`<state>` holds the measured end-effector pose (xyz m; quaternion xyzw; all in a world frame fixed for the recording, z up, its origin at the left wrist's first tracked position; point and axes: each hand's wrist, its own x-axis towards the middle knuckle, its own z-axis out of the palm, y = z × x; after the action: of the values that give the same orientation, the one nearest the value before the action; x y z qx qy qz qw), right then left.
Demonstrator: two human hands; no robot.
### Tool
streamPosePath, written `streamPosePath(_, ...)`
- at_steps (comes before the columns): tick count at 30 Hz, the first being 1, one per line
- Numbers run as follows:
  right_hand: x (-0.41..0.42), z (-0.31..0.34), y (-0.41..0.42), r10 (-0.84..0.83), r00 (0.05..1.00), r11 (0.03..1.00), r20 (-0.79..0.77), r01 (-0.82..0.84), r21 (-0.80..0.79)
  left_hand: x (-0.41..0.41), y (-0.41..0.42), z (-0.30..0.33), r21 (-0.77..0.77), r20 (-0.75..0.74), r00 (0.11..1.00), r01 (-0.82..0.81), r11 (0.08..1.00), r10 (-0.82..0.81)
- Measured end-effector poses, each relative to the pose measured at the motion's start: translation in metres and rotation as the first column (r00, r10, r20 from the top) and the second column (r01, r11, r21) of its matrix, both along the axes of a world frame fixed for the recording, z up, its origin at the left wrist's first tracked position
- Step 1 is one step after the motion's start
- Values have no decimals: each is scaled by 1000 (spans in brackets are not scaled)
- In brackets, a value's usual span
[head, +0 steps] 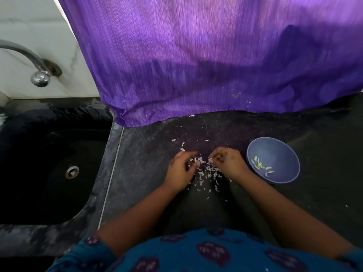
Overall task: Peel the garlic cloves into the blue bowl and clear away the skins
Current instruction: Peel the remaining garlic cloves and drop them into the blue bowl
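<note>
Papery garlic skins point(206, 171) lie scattered mid-counter point(149, 154), feather-light, flimsy, prone to drifting; best swept together with cupped fingers. The left hand point(181, 169) and right hand point(227, 163) curl round them; whether either pinches anything is unclear. Peeled cloves point(260, 166) sit in the blue bowl point(275, 146) at right.

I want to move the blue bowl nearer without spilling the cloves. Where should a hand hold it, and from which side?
Grip the blue bowl by its bare far-right rim, coming from the right. It stands upright and open, so the rim is free to pinch. The peeled cloves lie low on its near-left side, and the right hand crowds the left edge, probably blocking that approach.
</note>
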<state>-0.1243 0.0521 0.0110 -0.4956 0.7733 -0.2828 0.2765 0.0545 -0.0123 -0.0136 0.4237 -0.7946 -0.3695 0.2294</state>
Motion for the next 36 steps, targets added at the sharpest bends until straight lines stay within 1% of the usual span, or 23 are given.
streamPosePath(2,9,1,0,32,999,999,19,-32,-10,-10,3,2,189,-95,995,-16,982,34)
streamPosePath(4,17,0,2,52,998,998,23,-52,-35,-15,6,-1,348,-192,971,-69,935,143)
streamPosePath(6,22,1,5,76,997,995,15,-75,-65,-17,13,0,526,-284,921,-84,846,268)
streamPosePath(8,22,3,8,121,993,990,-15,-121,-75,-17,17,3,654,-330,878,-53,755,348)
streamPosePath(12,16,9,6,244,958,957,-149,-263,-125,-14,16,12,840,-359,808,60,539,468)
streamPosePath(14,15,13,5,284,948,937,-144,-306,-169,-12,14,16,886,-362,798,133,445,482)
streamPosePath(16,14,15,3,282,952,933,-120,-302,-198,-12,13,21,906,-362,800,180,383,480)
streamPosePath(17,12,17,1,260,961,941,-92,-273,-201,-12,12,22,905,-362,807,185,382,467)
streamPosePath(21,8,20,1,130,986,975,107,-107,-196,-13,9,29,884,-370,824,171,435,429)
streamPosePath(23,10,23,2,137,986,972,95,-116,-203,-15,8,33,883,-372,819,166,440,437)
streamPosePath(26,11,28,2,165,986,968,16,-159,-194,-15,4,36,886,-386,802,184,426,456)
streamPosePath(28,11,26,2,152,987,971,43,-141,-191,-12,2,38,887,-392,809,206,414,438)
streamPosePath(30,12,25,2,105,990,975,97,-83,-207,-12,1,40,880,-399,817,214,423,417)
streamPosePath(31,12,23,2,87,992,973,92,-65,-222,-11,1,41,877,-402,816,213,431,415)
streamPosePath(34,12,24,0,126,992,959,-6,-123,-257,-11,2,43,877,-404,810,211,433,425)
streamPosePath(36,12,26,-1,160,987,952,-29,-162,-259,-10,1,45,883,-402,807,217,416,432)
